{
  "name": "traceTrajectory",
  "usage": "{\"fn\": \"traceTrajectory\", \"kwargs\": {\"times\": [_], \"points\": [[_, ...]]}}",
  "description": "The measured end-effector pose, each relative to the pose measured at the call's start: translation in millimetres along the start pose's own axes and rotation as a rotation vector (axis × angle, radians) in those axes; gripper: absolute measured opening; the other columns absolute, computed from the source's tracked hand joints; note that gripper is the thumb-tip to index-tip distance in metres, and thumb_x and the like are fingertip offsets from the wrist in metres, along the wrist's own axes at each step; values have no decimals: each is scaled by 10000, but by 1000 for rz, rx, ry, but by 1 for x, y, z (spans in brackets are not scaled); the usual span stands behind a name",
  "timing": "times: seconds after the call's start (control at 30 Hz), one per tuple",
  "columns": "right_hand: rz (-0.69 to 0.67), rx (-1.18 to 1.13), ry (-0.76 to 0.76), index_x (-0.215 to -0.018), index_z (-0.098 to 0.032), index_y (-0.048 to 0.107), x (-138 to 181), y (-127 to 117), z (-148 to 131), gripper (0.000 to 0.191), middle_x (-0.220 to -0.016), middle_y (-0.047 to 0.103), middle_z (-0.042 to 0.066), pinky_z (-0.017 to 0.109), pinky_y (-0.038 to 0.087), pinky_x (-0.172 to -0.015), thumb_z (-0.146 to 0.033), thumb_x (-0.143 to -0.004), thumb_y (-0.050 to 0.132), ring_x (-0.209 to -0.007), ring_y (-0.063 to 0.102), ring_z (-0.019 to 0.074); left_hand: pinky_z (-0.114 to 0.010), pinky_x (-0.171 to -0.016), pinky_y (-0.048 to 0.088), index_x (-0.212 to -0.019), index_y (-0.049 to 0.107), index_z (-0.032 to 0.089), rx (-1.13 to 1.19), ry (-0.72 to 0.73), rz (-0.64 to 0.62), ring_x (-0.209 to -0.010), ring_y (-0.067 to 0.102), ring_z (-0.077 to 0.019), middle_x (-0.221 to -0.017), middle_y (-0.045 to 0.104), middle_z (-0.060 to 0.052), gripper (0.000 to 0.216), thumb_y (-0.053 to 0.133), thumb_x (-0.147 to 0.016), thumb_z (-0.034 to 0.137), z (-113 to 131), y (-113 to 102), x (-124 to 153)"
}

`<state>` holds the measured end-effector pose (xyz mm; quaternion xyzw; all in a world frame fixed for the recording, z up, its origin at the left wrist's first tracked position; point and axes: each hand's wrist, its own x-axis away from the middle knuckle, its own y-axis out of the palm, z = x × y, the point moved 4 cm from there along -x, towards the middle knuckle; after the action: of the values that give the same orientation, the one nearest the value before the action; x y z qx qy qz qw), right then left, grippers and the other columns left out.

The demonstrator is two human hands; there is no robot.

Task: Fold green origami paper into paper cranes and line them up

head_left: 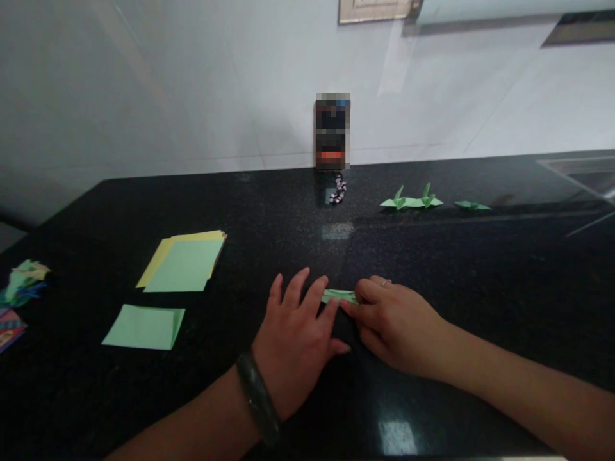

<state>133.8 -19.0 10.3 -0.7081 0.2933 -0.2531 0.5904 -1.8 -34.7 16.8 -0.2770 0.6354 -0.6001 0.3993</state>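
Note:
A small folded green paper (339,296) lies on the black counter (432,256) between my hands. My left hand (298,339) lies flat with its fingers spread, and the fingertips press on the paper's left part. My right hand (398,323), with a ring on one finger, has its fingers curled and pinches the paper's right end against the counter. Most of the paper is hidden under my fingers. A dark bangle sits on my left wrist.
A stack of green and yellow sheets (185,261) and a single folded green sheet (144,327) lie to the left. Folded green paper figures (412,200) (471,205) stand at the back right. A phone (332,131) leans on the wall. Coloured paper scraps (22,282) sit at the left edge.

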Motion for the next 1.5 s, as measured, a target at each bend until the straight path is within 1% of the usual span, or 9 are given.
{"fn": "traceTrajectory", "kwargs": {"times": [0.07, 0.13, 0.3, 0.47, 0.6, 0.87, 1.13, 1.37, 1.5], "points": [[-6, -5, -1, -1019, -200, 609, 0, 0, 0, 274, -793, 499, 58, 297, 331, -612, -220, -779, 477, -721, 433, 182, -643, -952, 232, -1155, 555, 172, -28, 17, -39, -1245, 262, -392, -1314, 447, -135, 667, 461, -696, 647, 5, 1, 6], [-13, -5, 3, -1017, -199, 611, 0, 0, 1, 275, -798, 500, 61, 297, 330, -611, -223, -777, 479, -727, 434, 185, -660, -951, 211, -1173, 542, 155, -44, 31, -73, -1264, 231, -397, -1318, 445, -147, 768, 388, -671, 715, 7, 3, 8], [-17, 13, 32, -1002, -220, 621, 7, -7, 5, 258, -774, 498, 55, 294, 331, -598, -242, -798, 465, -710, 440, 183, -654, -950, 215, -1181, 536, 184, -53, 36, -111, -1270, 249, -374, -1277, 488, -144, 733, 364, -694, 703, 2, 4, 6], [34, -13, 13, -866, -193, 658, 14, -10, 11, 224, -751, 510, 53, 304, 361, -642, -233, -829, 441, -706, 452, 171, -620, -975, 214, -1165, 544, 159, -44, 63, -104, -1268, 268, -350, -1254, 510, -135, 735, 391, -689, 698, 2, 1, 2], [180, -1, 30, -1148, -137, 557, 7, -7, 14, 344, -872, 542, 91, 314, 388, -675, -268, -863, 415, -785, 475, 192, -571, -998, 222, -1171, 538, 142, -35, 116, -106, -1269, 281, -323, -1249, 520, -120, 728, 379, -710, 683, 4, 3, 1], [104, 137, -44, -1051, -184, 612, -4, 1, 7, 285, -837, 523, 74, 288, 341, -597, -322, -855, 458, -745, 438, 183, -514, -1001, 242, -1174, 525, 114, 29, 151, -131, -1243, 336, -299, -1243, 526, -136, 711, 387, -733, 654, 7, 9, 0], [87, 108, -28, -995, -210, 639, -9, 1, 9, 268, -849, 538, 66, 293, 346, -620, -327, -868, 433, -762, 434, 189, -514, -1011, 226, -1192, 496, 129, 82, 100, -138, -1234, 359, -272, -1251, 521, -124, 545, 408, -817, 515, 7, 7, -2], [83, -102, -19, -951, -193, 668, -8, -3, 15, 245, -831, 533, 61, 269, 382, -664, -260, -872, 446, -742, 478, 148, -558, -1004, 195, -1221, 474, 142, 47, 174, -145, -1275, 285, -284, -1281, 491, -120, 636, 319, -804, 597, 5, 8, 3], [34, -210, -16, -824, -176, 691, -15, -6, 20, 230, -793, 545, 47, 241, 390, -652, -235, -857, 472, -706, 510, 123, -561, -1006, 185, -1239, 458, 129, 18, 173, -139, -1270, 295, -282, -1305, 466, -138, 659, 297, -809, 601, 8, 8, 5]]}}
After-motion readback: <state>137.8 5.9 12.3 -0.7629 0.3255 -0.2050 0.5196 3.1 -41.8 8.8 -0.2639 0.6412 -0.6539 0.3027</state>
